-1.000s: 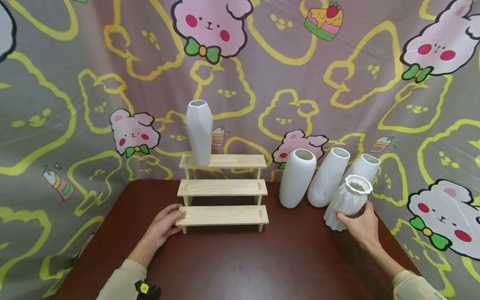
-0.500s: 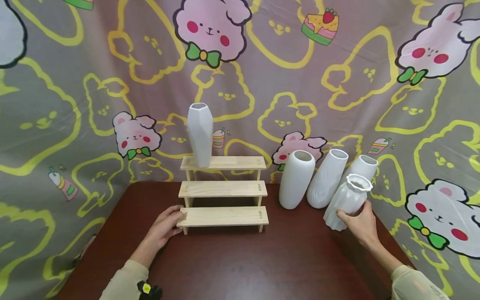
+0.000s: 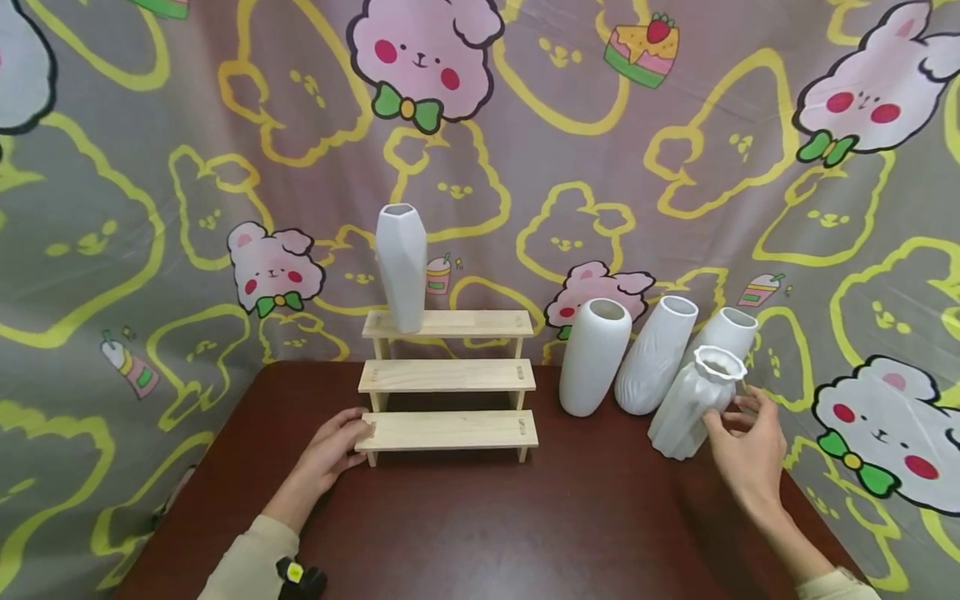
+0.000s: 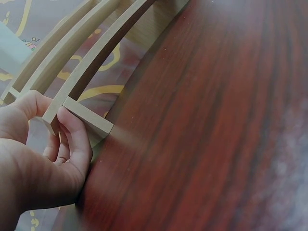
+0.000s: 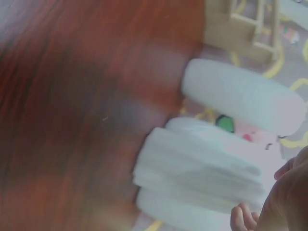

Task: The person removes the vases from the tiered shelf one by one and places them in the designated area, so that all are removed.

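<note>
My left hand grips the left end of a three-step wooden display stand at its lowest step. In the left wrist view the thumb and fingers of that hand pinch the board's corner beside the leg. A white ruffled-rim vase stands at the front of the group on the right. Just right of it is my right hand, fingers loosely bent and not wrapped round it; whether the thumb tip touches it I cannot tell. The right wrist view is blurred, with fingertips near the ruffled vase's upper part.
A faceted white vase stands on the top step's left part. Behind the ruffled vase are a smooth white vase, a swirl-grooved one and another partly hidden vase. A patterned curtain hangs behind the dark red table.
My right hand has let go of the ruffled vase and shifted right; the vase stays in place. The left hand keeps its hold on the stand.
</note>
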`<action>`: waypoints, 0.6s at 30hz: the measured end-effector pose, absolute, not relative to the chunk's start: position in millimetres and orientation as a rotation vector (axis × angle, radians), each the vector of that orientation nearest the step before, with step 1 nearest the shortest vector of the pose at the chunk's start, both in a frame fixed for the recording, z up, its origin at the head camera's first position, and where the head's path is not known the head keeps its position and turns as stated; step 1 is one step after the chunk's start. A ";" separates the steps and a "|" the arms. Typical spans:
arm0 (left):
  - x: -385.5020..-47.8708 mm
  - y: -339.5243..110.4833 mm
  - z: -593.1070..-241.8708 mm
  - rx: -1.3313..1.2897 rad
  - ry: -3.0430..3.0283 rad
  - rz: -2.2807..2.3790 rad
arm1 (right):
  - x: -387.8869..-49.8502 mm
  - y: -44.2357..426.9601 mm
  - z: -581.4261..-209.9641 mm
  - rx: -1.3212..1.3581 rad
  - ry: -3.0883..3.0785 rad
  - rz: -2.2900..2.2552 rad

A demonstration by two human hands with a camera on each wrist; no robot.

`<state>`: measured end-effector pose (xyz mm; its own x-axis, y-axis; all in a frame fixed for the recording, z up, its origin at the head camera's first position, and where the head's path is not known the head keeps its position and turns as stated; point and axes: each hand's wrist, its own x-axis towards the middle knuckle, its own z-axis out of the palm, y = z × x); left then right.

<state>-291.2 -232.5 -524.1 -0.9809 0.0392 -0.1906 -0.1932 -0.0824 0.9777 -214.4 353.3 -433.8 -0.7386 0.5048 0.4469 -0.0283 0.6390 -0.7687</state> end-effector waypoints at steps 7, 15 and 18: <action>-293.4 -236.7 -524.3 -0.191 2.012 2.196 | -209.3 322.8 -412.9 -0.252 -2.048 1.058; -293.8 -235.5 -526.6 -0.203 2.001 2.222 | -221.0 280.0 -391.7 -0.111 -1.980 1.137; -292.9 -232.6 -526.0 -0.193 1.991 2.232 | -227.4 263.4 -386.7 -0.086 -1.971 1.184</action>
<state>-292.9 -232.6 -526.0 -0.9813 0.0223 -0.1914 -0.1927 -0.1115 0.9749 -227.4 263.4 -386.7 -0.6650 0.4367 0.6059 -0.3299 0.5560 -0.7629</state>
